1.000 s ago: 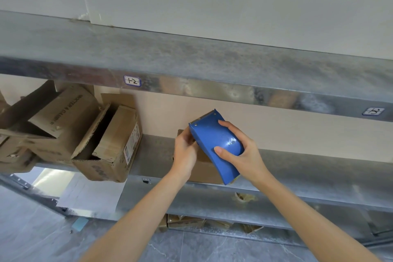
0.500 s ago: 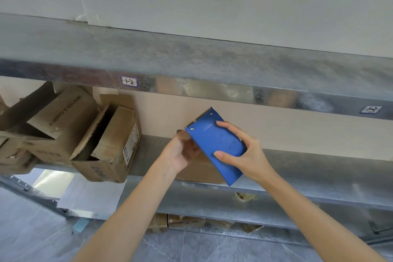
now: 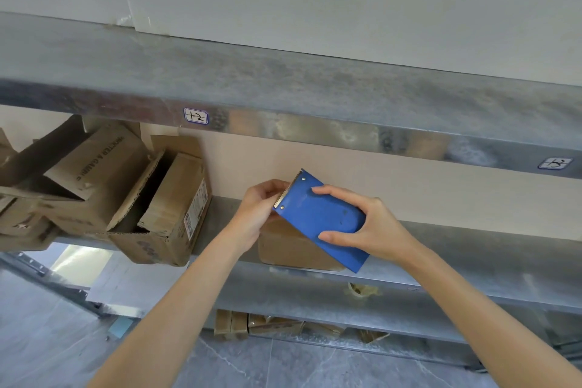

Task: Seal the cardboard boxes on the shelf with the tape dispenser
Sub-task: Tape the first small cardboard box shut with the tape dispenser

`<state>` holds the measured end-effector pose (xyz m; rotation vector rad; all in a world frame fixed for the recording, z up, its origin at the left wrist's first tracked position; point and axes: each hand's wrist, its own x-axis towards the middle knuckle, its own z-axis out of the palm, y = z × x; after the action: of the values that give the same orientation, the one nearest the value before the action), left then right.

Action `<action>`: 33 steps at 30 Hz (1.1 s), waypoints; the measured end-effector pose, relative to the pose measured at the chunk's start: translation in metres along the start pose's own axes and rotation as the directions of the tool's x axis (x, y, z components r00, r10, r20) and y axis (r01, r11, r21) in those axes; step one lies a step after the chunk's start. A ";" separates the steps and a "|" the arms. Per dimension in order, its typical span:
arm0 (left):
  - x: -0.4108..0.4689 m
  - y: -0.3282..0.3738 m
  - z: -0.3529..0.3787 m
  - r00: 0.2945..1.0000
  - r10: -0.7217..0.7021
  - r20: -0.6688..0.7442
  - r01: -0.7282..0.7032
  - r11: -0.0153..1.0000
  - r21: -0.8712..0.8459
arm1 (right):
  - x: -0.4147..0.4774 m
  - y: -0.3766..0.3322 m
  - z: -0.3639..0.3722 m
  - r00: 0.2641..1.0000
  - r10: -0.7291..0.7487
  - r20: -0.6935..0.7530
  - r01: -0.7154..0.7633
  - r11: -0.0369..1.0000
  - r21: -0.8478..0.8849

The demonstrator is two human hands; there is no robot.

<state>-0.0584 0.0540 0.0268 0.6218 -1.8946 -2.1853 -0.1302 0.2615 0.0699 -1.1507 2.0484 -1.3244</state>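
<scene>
Far-left boxes: open cardboard, flaps up, crowded at the left end of the middle shelf; print on one flap, too skewed to read whole.
Tipped box: open cardboard, just right of those; hanging over the shelf's front edge; white label on its right side.
Upper shelf: grey metal, above everything; handwritten tag on its front lip, over the tipped box; second tag near the right end.
Left hand: at the toothed end of the tape dispenser; fingers curled in, tips hidden behind the blue body; cannot tell what, if anything, pinched there.
Tape dispenser: blue, flat side toward the camera; tilted, serrated edge up-left, other end down-right; held off the shelf, in front of the small box, about midway along the shelf's front edge.
Small box: cardboard, on the middle shelf near its front edge; mostly hidden behind hands and dispenser; top not visible.
Right hand: gripping the dispenser's body; thumb on the lower edge, fingers curled over the upper edge.
Lower shelf cardboard: brown pieces below the hands, partly hidden by the shelf lip.
Floor: grey tiles along the bottom.
</scene>
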 end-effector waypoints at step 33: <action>0.008 -0.001 0.001 0.997 0.050 -0.061 -0.039 0.982 0.182 | 0.013 0.003 -0.029 0.979 0.038 0.200 0.022 0.957 -0.290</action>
<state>-0.0662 0.0520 0.0248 0.6653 -2.0674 -1.9558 -0.1595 0.2666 0.0815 -1.3397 2.1377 -0.8754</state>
